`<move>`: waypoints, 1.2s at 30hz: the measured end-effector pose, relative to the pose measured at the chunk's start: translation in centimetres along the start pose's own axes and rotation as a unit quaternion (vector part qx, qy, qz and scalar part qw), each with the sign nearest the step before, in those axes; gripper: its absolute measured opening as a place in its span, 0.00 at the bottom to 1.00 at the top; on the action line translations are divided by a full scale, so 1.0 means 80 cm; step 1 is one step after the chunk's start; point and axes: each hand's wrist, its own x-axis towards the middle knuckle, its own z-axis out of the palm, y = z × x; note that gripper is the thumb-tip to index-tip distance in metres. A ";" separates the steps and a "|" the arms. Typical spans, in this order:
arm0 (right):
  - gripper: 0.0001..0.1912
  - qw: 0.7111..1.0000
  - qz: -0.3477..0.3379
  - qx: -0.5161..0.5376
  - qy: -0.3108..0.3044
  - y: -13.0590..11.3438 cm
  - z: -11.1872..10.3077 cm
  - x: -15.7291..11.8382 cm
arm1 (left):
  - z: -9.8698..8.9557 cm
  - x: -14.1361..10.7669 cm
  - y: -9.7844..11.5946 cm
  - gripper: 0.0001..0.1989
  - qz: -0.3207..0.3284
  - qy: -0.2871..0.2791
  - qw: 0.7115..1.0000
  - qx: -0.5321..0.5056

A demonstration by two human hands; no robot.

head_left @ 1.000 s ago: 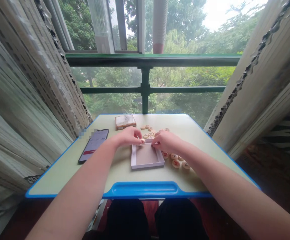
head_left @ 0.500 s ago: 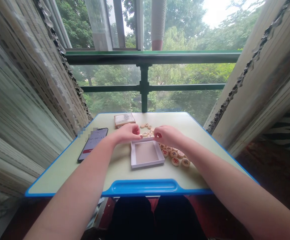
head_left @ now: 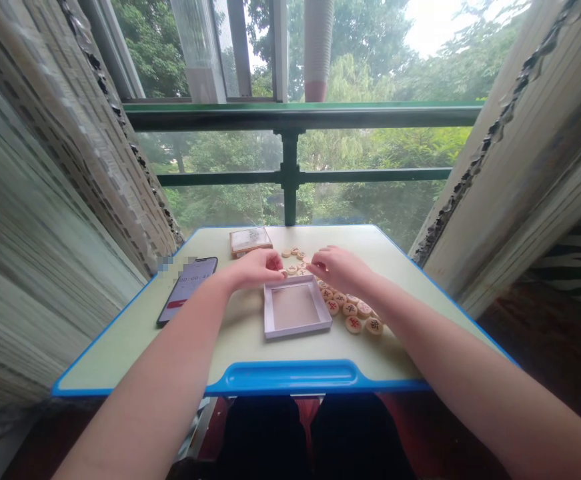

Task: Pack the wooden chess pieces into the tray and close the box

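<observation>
Just beyond the far edge of an open white box (head_left: 297, 331), my left hand (head_left: 260, 268) is closed in a pinch on a round wooden Chinese chess piece, mostly covered by the fingers. Opposite it, my right hand (head_left: 340, 268) pinches another such piece at its fingertips. Between and behind the hands lie several Chinese chess pieces (head_left: 291, 270) with dark and red characters. More pieces (head_left: 349, 309) spread along the box's right side, some hidden under my right forearm. The box's inside shows a plain brownish bottom.
A flat box with a clear lid (head_left: 250, 239) sits at the table's back left. A phone running a timer (head_left: 190, 290) lies left of my left forearm. The table (head_left: 135, 357) has a blue rim and a front tray groove (head_left: 290, 375). Curtains hang on both sides.
My right hand has lifted slightly, and a piece now shows at its fingertips. My left hand stays almost in place. The white box looks nearly unmoved.
</observation>
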 end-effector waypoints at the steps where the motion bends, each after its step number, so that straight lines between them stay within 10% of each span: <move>1: 0.16 0.999 0.046 -0.004 0.027 0.002 -0.003 0.001 | -0.001 -0.001 0.002 0.13 0.001 0.001 1.000 -0.004; 5: 0.21 0.969 0.212 0.010 0.126 0.020 -0.015 0.001 | -0.006 -0.008 0.013 0.14 -0.004 -0.035 0.999 0.002; 9: 0.16 0.953 0.217 0.057 0.204 0.034 -0.021 0.001 | -0.012 -0.010 0.014 0.15 0.007 -0.037 0.998 0.047; 15: 0.17 0.964 0.228 0.059 0.125 0.025 -0.018 0.000 | -0.019 -0.014 0.016 0.15 0.011 -0.078 0.996 0.038; 25: 0.11 0.995 -0.083 0.048 0.006 0.006 0.009 -0.003 | -0.015 -0.012 0.013 0.22 -0.013 -0.092 0.991 0.093; 36: 0.09 0.995 -0.079 0.022 -0.055 0.007 0.014 -0.003 | -0.010 -0.008 0.012 0.12 0.016 -0.041 0.992 0.121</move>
